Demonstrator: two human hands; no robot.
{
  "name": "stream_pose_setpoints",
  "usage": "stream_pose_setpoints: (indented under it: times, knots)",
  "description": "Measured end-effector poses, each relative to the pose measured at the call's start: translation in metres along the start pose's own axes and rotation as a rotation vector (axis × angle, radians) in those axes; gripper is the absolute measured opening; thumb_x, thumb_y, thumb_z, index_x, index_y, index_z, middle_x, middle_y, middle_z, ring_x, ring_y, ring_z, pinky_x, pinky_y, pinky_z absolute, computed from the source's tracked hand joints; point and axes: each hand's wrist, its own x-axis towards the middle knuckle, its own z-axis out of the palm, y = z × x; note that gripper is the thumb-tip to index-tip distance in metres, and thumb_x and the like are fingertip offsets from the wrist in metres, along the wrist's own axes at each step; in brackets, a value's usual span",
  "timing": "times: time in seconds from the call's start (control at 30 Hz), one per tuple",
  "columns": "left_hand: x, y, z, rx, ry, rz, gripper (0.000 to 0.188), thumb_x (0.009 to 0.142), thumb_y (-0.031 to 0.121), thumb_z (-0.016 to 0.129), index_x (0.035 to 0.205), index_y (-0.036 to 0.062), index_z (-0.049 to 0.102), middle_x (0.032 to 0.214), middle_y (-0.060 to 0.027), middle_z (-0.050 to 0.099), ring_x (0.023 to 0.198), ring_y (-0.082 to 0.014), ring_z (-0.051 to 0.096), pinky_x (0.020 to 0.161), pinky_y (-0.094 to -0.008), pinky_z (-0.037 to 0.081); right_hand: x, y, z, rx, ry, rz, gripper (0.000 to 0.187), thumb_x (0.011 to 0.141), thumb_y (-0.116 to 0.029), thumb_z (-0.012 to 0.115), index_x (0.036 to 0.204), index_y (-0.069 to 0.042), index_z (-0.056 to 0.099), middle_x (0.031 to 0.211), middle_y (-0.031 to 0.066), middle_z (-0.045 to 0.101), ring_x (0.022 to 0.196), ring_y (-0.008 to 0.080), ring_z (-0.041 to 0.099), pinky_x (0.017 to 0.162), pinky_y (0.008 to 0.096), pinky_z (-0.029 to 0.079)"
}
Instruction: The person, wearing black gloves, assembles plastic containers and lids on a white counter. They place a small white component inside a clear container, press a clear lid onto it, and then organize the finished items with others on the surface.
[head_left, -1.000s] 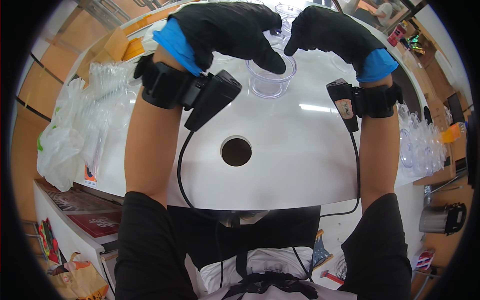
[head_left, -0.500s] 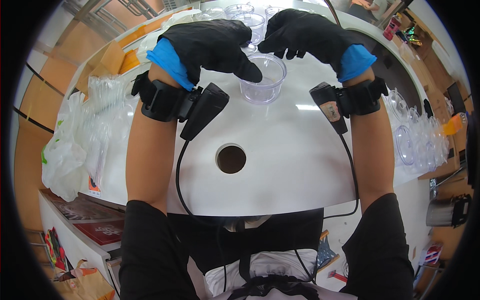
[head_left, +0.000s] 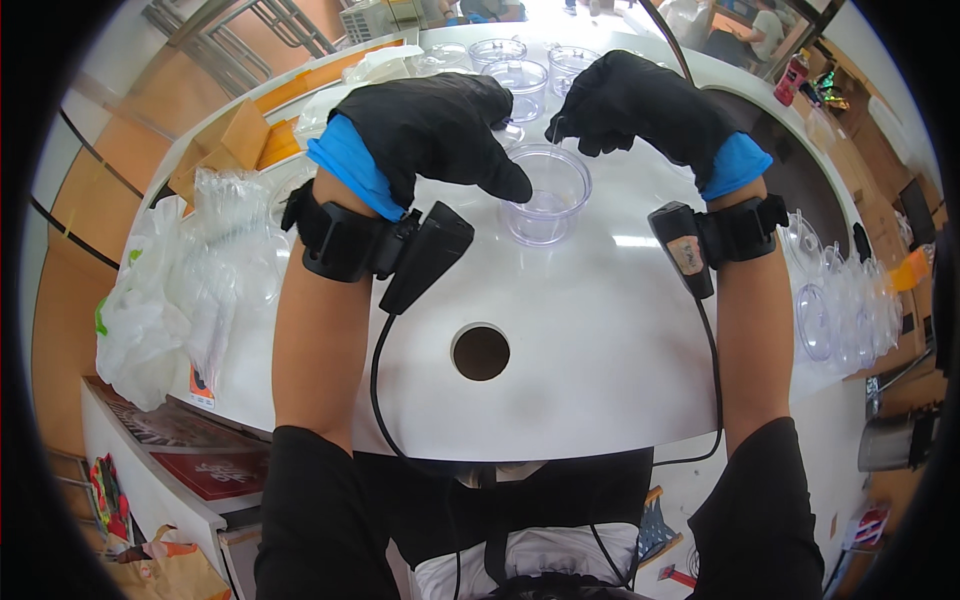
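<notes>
On the white table stands a clear round plastic container (head_left: pixel 548 226), upright. My left hand (head_left: pixel 425 125), in a black glove with a blue cuff under it, reaches over its left side. The thumb lies across the container's rim, apart from the other fingers, which stretch toward the far side. Just beyond the rim on the right is my right hand (head_left: pixel 640 112), gloved the same way, with fingers bent and thumb and fingertip together. A thin clear edge shows at that pinch, too small to name. Another clear container (head_left: pixel 517 88) stands behind, partly covered by my left fingers.
More clear containers (head_left: pixel 572 62) stand at the far edge. Clear lids (head_left: pixel 813 322) and nested clear plastic pieces lie at the right. Plastic bags (head_left: pixel 145 300) and clear packs crowd the left, by a cardboard box (head_left: pixel 235 135). The tabletop has a round hole (head_left: pixel 480 352) near the front.
The whole view has shifted, with everything lower in the picture. My right fingertips have moved slightly right, away from my left hand. The container stands where it was on the table.
</notes>
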Motion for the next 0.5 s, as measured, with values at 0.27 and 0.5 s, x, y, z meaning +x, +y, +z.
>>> stream_pose_setpoints:
  times: [0.27,0.5]
  knots:
    - [0.000,-0.001,0.018,-0.048,0.093,0.126,0.070,0.073,0.040,0.088,0.125,0.0022,0.062,0.118,-0.0178,0.068,0.107,-0.0328,0.066,0.093,-0.0382,0.053,0.001,0.011,-0.004,-0.148,0.147,0.017,0.020,0.083,-0.007,0.065,0.098,0.001,0.075,0.088,0.0125,0.074,0.075,0.0215,0.070,0.066,0.0307,0.057]
    - [0.003,0.008,0.014,-0.004,0.033,0.081,0.076,0.073,0.046,0.086,0.129,0.0016,0.060,0.122,-0.0194,0.067,0.111,-0.0348,0.064,0.096,-0.0394,0.052,-0.004,0.012,-0.013,-0.119,0.120,0.006,0.025,0.088,-0.009,0.063,0.109,0.001,0.071,0.094,0.0164,0.073,0.078,0.0244,0.071,0.069,0.0325,0.058]
